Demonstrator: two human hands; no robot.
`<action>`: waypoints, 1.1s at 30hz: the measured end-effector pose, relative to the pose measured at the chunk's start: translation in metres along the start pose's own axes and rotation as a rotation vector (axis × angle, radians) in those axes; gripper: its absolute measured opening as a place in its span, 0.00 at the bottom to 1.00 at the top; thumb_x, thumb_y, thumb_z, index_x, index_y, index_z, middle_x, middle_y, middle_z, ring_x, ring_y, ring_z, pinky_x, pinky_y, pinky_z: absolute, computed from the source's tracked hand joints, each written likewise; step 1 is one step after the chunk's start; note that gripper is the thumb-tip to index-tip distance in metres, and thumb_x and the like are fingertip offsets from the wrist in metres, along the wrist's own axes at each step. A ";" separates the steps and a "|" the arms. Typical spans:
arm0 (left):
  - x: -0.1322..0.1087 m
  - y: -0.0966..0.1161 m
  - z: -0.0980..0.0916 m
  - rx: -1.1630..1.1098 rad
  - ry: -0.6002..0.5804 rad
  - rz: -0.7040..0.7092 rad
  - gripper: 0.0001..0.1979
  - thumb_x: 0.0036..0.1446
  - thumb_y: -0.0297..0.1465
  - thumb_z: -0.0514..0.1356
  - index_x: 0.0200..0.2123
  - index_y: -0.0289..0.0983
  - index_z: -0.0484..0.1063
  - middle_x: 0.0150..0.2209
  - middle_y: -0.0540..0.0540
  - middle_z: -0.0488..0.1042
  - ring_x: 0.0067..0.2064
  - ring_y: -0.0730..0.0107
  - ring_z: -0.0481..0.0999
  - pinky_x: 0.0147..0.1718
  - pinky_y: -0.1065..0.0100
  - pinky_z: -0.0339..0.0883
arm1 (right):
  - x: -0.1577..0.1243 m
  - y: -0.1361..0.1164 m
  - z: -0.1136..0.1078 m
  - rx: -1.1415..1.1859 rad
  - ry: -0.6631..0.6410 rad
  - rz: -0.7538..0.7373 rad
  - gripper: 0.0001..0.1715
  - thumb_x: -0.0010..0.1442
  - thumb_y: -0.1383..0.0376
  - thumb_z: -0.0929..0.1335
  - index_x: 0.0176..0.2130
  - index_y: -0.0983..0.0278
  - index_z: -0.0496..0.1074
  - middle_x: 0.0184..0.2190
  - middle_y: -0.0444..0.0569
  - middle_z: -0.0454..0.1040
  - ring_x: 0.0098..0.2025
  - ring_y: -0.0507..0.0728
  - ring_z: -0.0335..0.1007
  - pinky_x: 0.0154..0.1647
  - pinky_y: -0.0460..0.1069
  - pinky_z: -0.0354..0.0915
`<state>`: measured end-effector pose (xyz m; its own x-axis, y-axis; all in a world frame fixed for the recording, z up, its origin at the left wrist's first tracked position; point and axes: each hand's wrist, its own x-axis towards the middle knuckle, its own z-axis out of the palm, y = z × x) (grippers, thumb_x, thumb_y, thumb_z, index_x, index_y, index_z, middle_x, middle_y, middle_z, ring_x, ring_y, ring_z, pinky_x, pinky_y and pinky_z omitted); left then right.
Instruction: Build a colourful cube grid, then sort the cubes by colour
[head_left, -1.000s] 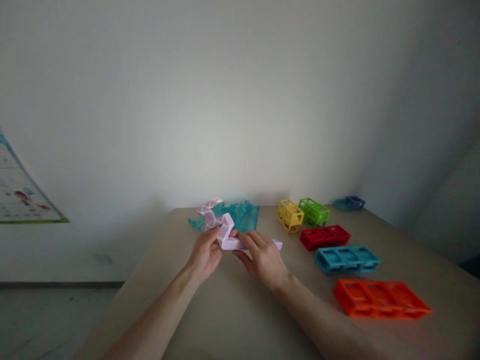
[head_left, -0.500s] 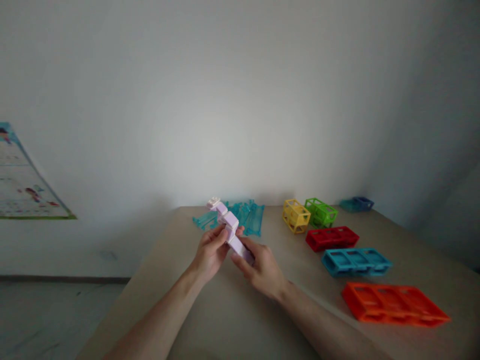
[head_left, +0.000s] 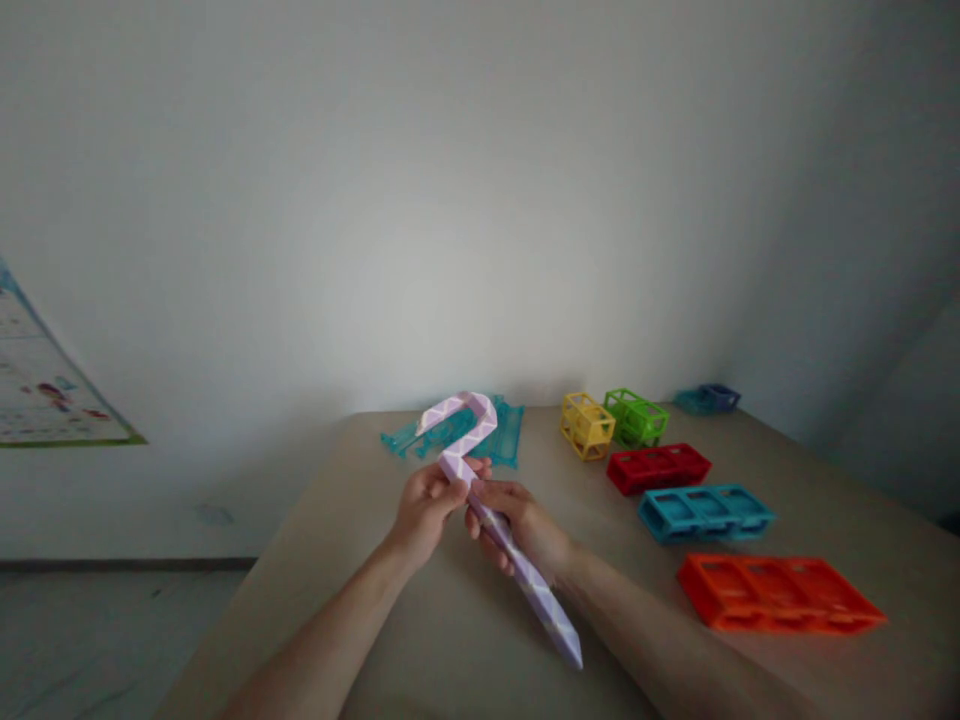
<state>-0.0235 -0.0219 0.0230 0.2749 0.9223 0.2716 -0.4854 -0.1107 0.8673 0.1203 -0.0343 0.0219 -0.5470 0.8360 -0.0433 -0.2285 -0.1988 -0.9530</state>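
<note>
A lilac and white twist-puzzle snake (head_left: 541,597) is held in the air over the table by both hands. Its far end bends round in a hook, while the near part runs straight down toward me, past my right wrist. My left hand (head_left: 427,507) pinches it just below the hook's lower bend, thumb on top. Close beside it, my right hand (head_left: 531,526) grips the straight part, its thumb above and fingers curled underneath. Parts of the snake are hidden by the fingers.
Flat translucent teal pieces (head_left: 510,437) lie behind the snake at the wall. On the right stand yellow (head_left: 587,426) and green frame blocks (head_left: 636,418), then red (head_left: 658,468), blue (head_left: 705,513) and orange frame blocks (head_left: 780,594). A dark blue piece (head_left: 720,398) sits in the back corner.
The snake has gone from a short zigzag pointing away to a hooked far end with a long straight tail showing toward me. My right hand's grip has shifted; the view has moved slightly.
</note>
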 end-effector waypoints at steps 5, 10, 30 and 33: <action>0.003 -0.011 0.005 0.001 0.177 0.057 0.21 0.47 0.45 0.67 0.32 0.31 0.78 0.35 0.37 0.80 0.22 0.70 0.74 0.13 0.74 0.60 | 0.000 0.001 0.003 -0.238 0.069 -0.200 0.25 0.60 0.47 0.64 0.28 0.65 0.68 0.16 0.40 0.65 0.11 0.47 0.54 0.10 0.43 0.52; 0.003 -0.011 0.006 -0.123 0.187 -0.021 0.23 0.48 0.48 0.66 0.34 0.32 0.79 0.38 0.37 0.81 0.43 0.56 0.79 0.35 0.65 0.72 | -0.013 -0.009 0.005 -1.020 0.326 -0.513 0.13 0.64 0.59 0.64 0.33 0.65 0.70 0.25 0.46 0.71 0.24 0.51 0.65 0.25 0.45 0.56; 0.008 0.004 -0.005 -0.177 0.104 0.007 0.15 0.45 0.38 0.71 0.35 0.36 0.80 0.38 0.42 0.81 0.45 0.57 0.78 0.44 0.61 0.70 | -0.022 -0.019 -0.004 -0.850 0.143 -0.312 0.17 0.67 0.55 0.60 0.32 0.64 0.65 0.25 0.43 0.69 0.20 0.48 0.66 0.20 0.43 0.58; 0.008 0.001 -0.006 -0.162 0.119 0.017 0.15 0.46 0.38 0.71 0.37 0.36 0.79 0.38 0.42 0.81 0.44 0.58 0.78 0.42 0.62 0.70 | -0.015 -0.010 -0.003 -0.529 0.101 -0.142 0.22 0.64 0.49 0.61 0.32 0.64 0.64 0.23 0.41 0.68 0.14 0.47 0.63 0.13 0.42 0.56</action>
<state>-0.0268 -0.0125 0.0240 0.1700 0.9592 0.2259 -0.6187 -0.0746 0.7821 0.1336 -0.0436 0.0311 -0.4541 0.8861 0.0926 0.1555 0.1811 -0.9711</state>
